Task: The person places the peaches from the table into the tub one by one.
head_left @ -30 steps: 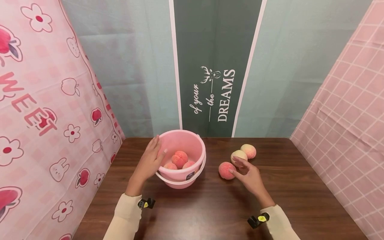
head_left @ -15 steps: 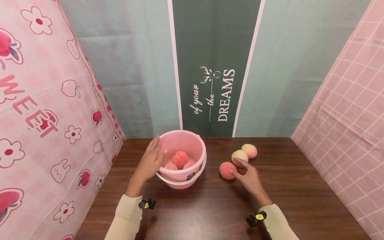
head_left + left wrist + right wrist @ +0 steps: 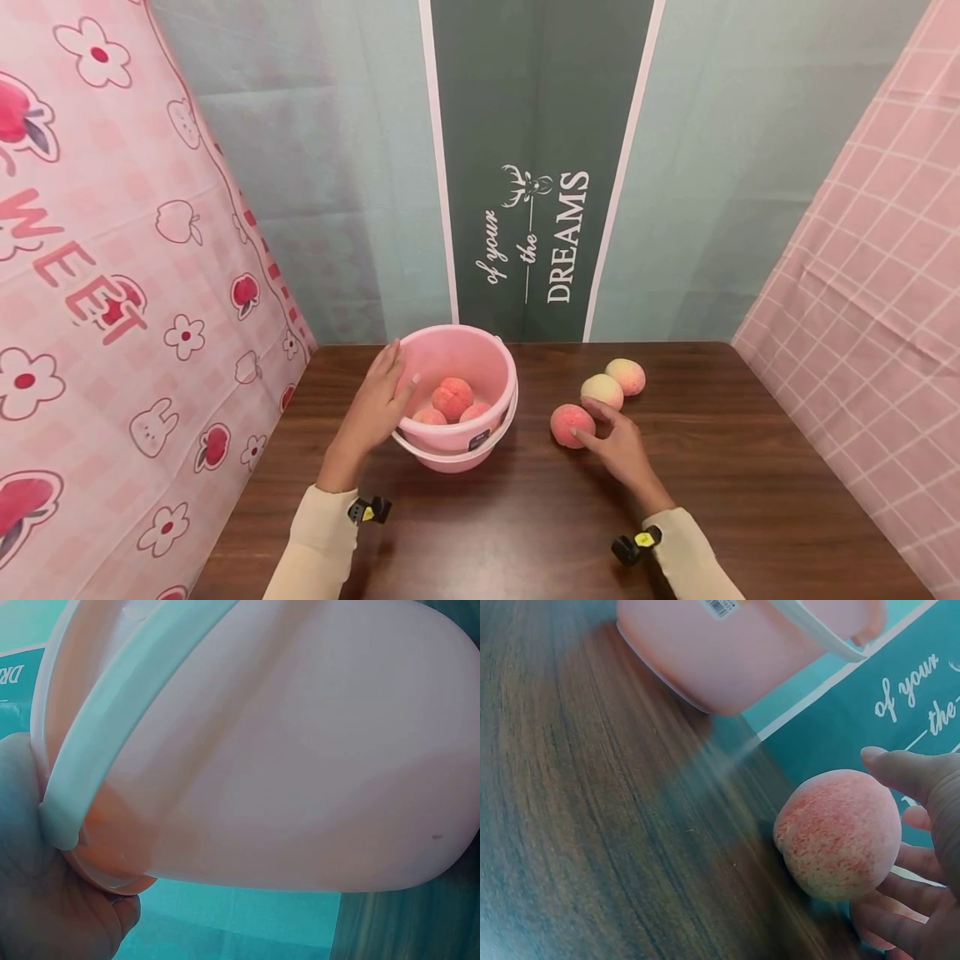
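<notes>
- At the far left hangs a pink printed cloth (image 3: 97, 208) with flowers, rabbits and apples.
- The left hand (image 3: 371, 408), below a cream sleeve (image 3: 315, 542), holds the rim of the pink bucket (image 3: 442, 437): the thumb lies over the inside, the other fingers along the outside, so the grasp is narrow.
- The bucket stands on the dark wooden table (image 3: 525, 525), its pale handle (image 3: 124, 727) lowered against the outer wall. Inside are three peaches (image 3: 452, 398), one lying above the other two.
- Behind the bucket, a dark green banner (image 3: 540, 92) carries white lettering and a deer's head.
- Right of the bucket, well apart from it, a red peach (image 3: 566, 423) rests on the wood.
- Just beyond sits a pale peach (image 3: 602, 388), then a two-tone peach (image 3: 627, 376) close beside it.
- The right hand (image 3: 628, 450) is half open, thumb and fingers spread about the red peach's near right side; whether it presses the fruit I cannot tell.
- Furthest right is a pink checked cloth (image 3: 862, 275).
</notes>
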A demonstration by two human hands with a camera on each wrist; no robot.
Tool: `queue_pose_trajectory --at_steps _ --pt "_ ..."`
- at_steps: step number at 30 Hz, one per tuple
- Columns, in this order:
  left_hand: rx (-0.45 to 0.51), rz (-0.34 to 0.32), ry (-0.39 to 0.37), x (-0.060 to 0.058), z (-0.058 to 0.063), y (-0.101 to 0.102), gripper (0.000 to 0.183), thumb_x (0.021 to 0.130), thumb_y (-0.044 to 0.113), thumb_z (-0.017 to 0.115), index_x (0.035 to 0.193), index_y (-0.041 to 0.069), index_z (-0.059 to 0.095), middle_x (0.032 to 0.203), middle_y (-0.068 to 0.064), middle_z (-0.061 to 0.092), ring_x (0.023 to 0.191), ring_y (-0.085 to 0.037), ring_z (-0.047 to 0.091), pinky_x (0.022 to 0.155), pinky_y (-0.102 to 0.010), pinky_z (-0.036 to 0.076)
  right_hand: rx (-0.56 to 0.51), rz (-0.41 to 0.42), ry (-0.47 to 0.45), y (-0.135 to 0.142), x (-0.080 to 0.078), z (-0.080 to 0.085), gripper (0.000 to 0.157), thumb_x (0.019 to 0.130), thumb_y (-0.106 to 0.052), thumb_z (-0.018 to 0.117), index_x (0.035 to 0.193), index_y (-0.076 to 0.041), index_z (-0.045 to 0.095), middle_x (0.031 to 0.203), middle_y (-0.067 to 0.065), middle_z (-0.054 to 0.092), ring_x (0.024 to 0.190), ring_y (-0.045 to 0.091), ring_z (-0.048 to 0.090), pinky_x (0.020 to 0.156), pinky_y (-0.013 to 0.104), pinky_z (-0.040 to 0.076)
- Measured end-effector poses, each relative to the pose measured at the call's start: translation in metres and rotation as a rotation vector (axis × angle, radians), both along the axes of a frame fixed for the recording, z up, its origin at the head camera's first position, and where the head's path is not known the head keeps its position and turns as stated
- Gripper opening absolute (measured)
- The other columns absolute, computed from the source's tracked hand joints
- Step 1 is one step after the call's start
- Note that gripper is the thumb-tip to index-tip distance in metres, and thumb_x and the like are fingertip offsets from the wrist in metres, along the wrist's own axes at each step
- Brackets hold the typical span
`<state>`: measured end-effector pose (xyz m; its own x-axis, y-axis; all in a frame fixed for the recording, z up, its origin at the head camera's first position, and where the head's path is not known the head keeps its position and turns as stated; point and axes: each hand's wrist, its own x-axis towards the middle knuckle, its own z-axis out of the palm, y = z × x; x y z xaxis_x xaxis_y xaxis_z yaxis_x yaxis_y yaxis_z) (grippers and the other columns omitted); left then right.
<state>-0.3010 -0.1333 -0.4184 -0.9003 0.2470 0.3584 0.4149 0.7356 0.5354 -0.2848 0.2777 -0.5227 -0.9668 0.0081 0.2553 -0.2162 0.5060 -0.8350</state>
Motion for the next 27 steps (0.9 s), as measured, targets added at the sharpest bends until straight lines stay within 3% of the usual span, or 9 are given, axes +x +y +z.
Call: queue_pose_trajectory --at_steps 5,12,20,27 --pt "-0.003 0.005 -0.012 0.000 0.000 0.000 0.064 0.106 0.028 0.053 0.156 -0.005 0.029 0.167 -0.019 0.020 0.154 -0.038 0.017 0.119 -0.059 0.022 0.036 -0.013 -0.002 -0.002 -0.001 -0.003 0.063 0.083 -0.026 0.086 0.137 -0.004 0.062 0.134 0.015 0.065 0.124 0.029 0.061 0.104 0.044 0.048" --pt "0.000 0.004 -0.019 0.000 0.001 -0.001 0.065 0.106 0.031 0.052 0.156 -0.004 0.029 0.167 -0.018 0.018 0.154 -0.036 0.015 0.119 -0.058 0.022 0.051 0.003 -0.010 -0.002 -0.001 -0.010 0.070 0.081 -0.034 0.088 0.138 -0.004 0.061 0.136 0.015 0.064 0.122 0.031 0.061 0.104 0.053 0.047" --pt "0.004 0.003 -0.006 0.000 0.001 -0.001 0.064 0.106 0.029 0.053 0.155 -0.005 0.031 0.167 -0.019 0.019 0.154 -0.037 0.017 0.119 -0.058 0.022 0.050 0.005 -0.022 -0.002 -0.002 -0.014 0.075 0.079 -0.040 0.088 0.141 -0.007 0.059 0.138 0.015 0.062 0.121 0.032 0.061 0.103 0.054 0.048" --pt "0.006 0.000 -0.008 0.000 0.002 0.000 0.065 0.106 0.033 0.052 0.155 -0.004 0.032 0.167 -0.017 0.020 0.154 -0.036 0.017 0.119 -0.057 0.022 0.050 -0.007 -0.035 -0.003 -0.003 -0.017 0.074 0.078 -0.037 0.089 0.141 -0.009 0.059 0.138 0.012 0.063 0.115 0.025 0.062 0.099 0.045 0.052"
